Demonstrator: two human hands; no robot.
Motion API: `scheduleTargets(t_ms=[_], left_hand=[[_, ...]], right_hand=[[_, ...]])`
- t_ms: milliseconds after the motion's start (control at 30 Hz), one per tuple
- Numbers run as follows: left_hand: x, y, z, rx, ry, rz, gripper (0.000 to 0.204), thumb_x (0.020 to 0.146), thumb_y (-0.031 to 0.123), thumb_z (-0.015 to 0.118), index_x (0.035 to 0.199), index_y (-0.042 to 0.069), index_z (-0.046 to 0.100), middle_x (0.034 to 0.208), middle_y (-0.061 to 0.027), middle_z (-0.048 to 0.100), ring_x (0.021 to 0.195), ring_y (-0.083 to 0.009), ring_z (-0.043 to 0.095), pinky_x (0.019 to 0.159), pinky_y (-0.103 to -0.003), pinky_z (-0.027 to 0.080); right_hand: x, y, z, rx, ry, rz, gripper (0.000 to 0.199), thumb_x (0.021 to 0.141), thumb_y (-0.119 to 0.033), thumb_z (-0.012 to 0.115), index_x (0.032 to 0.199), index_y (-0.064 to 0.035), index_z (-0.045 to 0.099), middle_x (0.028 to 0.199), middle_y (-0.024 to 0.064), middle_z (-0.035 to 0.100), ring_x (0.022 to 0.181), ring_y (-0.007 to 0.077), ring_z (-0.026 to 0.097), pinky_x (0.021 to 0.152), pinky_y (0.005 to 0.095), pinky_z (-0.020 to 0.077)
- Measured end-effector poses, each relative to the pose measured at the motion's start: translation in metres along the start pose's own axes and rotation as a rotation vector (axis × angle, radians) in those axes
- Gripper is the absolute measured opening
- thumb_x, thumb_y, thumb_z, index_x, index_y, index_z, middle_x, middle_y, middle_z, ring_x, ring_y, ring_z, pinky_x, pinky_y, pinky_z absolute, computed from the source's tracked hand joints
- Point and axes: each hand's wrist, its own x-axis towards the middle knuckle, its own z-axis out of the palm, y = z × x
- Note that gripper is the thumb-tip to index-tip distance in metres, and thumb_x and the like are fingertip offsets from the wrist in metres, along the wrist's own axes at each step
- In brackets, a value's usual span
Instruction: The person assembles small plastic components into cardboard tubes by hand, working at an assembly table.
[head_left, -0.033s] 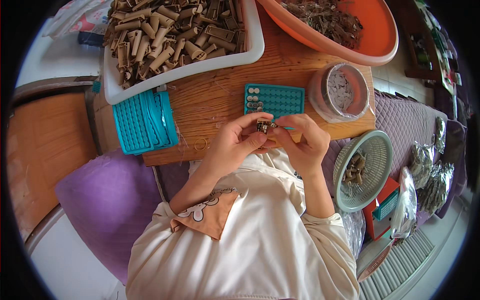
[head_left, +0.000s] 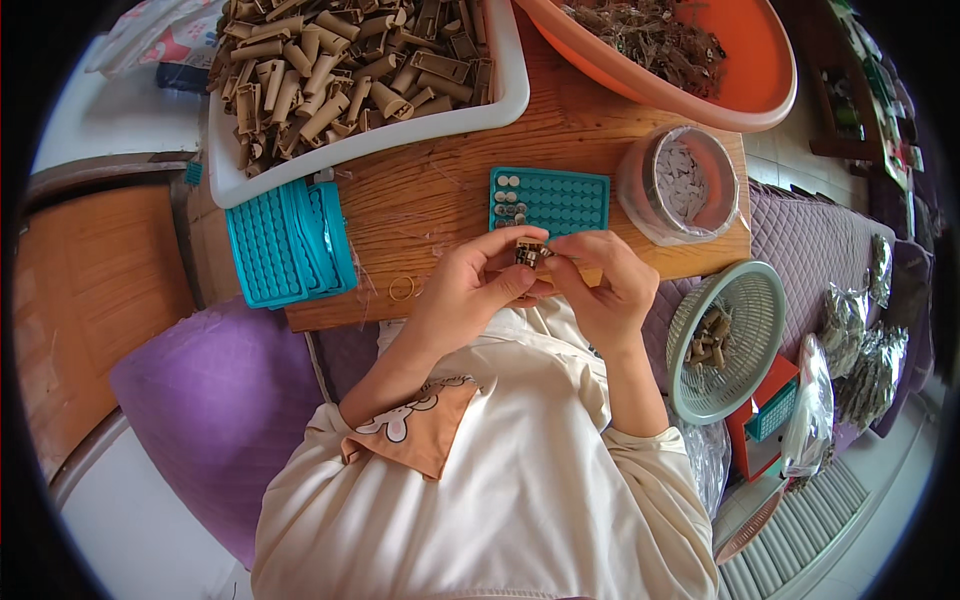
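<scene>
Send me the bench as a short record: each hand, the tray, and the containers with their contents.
Left hand: grips a small brown part with metallic pieces
Right hand: fingertips at the part's right side; exact grip unclear
Teal tray: round discs at its left end
White bin: heaped brown plastic casings
Orange basin: loose metallic pieces
Clear tub: small white pieces
Grey-green colander: some brown pieces

no words or numbers we can read, only dark letter-like marks, too small for us, on the brown patch, nearer us than the teal disc tray, to its left
</scene>
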Motion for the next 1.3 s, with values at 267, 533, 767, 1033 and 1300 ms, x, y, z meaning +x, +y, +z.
scheduleTargets(t_ms=[267, 533, 767, 1033, 1300], left_hand=[[-0.005, -0.010, 0.002, 0.222, 0.029, 0.017, 0.033, 0.087, 0.014, 0.048, 0.118, 0.003, 0.043, 0.094, -0.0050, 0.056, 0.083, -0.0116, 0.058, 0.070, -0.024, 0.050], [-0.013, -0.009, 0.002, 0.851, 0.103, 0.027, 0.028, 0.085, 0.011, 0.048, 0.112, 0.002, 0.047, 0.072, -0.0098, 0.060, 0.065, -0.0169, 0.061, 0.060, -0.027, 0.048], [-0.020, -0.031, -0.015, 0.363, 0.041, -0.040, 0.025, 0.087, 0.010, 0.046, 0.110, 0.003, 0.047, 0.080, -0.0061, 0.059, 0.067, -0.0121, 0.059, 0.060, -0.025, 0.048], [-0.022, -0.004, -0.036, 0.026, 0.122, 0.082, 0.025, 0.085, 0.010, 0.047, 0.108, 0.001, 0.048, 0.085, -0.0057, 0.057, 0.071, -0.0111, 0.058, 0.064, -0.024, 0.048], [-0.013, 0.005, -0.056, -0.179, 0.179, 0.146, 0.022, 0.083, 0.014, 0.044, 0.101, 0.003, 0.051, 0.087, -0.0058, 0.057, 0.069, -0.0115, 0.058, 0.056, -0.021, 0.048]], right_hand=[[-0.009, -0.003, 0.002, -0.177, -0.081, -0.121, 0.017, 0.062, 0.003, 0.065, 0.077, -0.0027, 0.058, 0.068, 0.0051, 0.058, 0.064, 0.0187, 0.059, 0.052, 0.0268, 0.0469], [0.001, -0.021, 0.000, -0.162, -0.396, 0.278, 0.015, 0.068, 0.002, 0.058, 0.081, -0.0017, 0.051, 0.072, 0.0108, 0.056, 0.063, 0.0273, 0.056, 0.055, 0.0332, 0.0436], [0.037, -0.016, 0.002, -0.191, -0.839, 0.473, 0.029, 0.066, -0.007, 0.062, 0.092, -0.0010, 0.051, 0.073, 0.0122, 0.057, 0.071, 0.0268, 0.058, 0.059, 0.0319, 0.0452], [0.099, -0.020, 0.027, -0.238, -0.926, -0.171, 0.032, 0.065, -0.018, 0.066, 0.087, -0.0005, 0.052, 0.075, 0.0116, 0.055, 0.071, 0.0288, 0.055, 0.063, 0.0347, 0.0433], [0.160, 0.014, 0.092, -0.568, -0.381, -0.327, 0.016, 0.070, -0.014, 0.061, 0.078, -0.0017, 0.055, 0.073, 0.0123, 0.058, 0.072, 0.0284, 0.059, 0.059, 0.0358, 0.0474]])
